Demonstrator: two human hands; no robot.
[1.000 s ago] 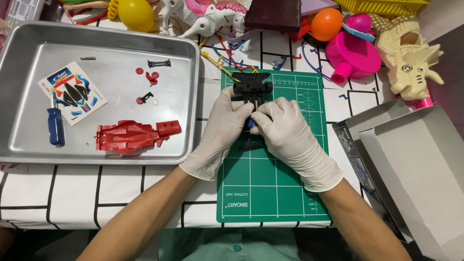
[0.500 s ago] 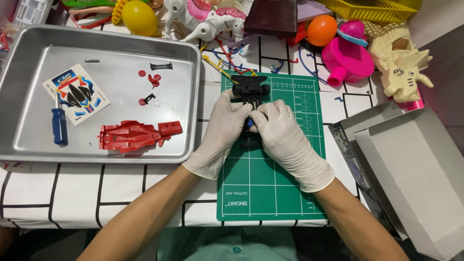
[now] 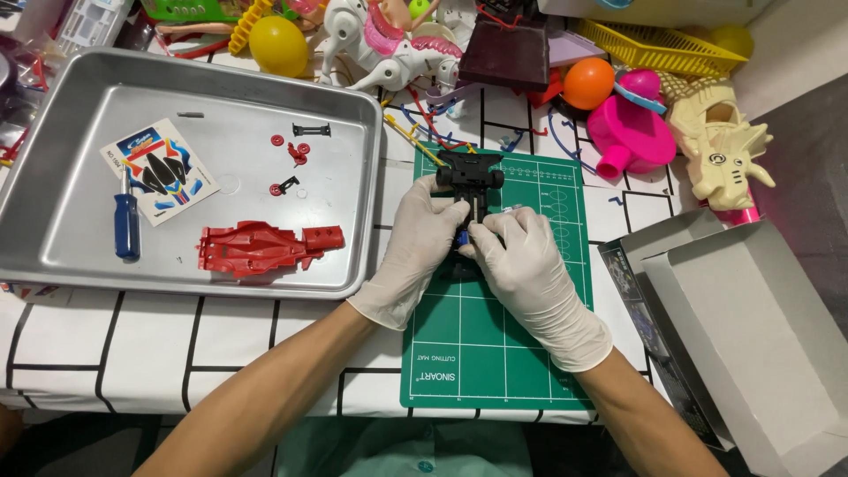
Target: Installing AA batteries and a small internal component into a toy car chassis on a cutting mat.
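Hands at work on a black toy-car chassis over the green cutting mat.

Left hand (image 3: 413,252) and right hand (image 3: 528,276), both in white gloves, close around the black toy-car chassis (image 3: 469,184), which sits at the far end of the green cutting mat (image 3: 530,371) on the surface; the right fingers pinch a small blue part against its middle, though what the part is stays unclear. The step in hand looks like fitting a piece into the chassis, so the next move likely calls for a steady left-hand hold and fine fingertip pressure. Well to the left, a metal tray (image 3: 79,97) holds the red car body shell (image 3: 265,248), a blue screwdriver (image 3: 126,226), a sticker sheet (image 3: 159,172) and small red and black parts (image 3: 293,157).
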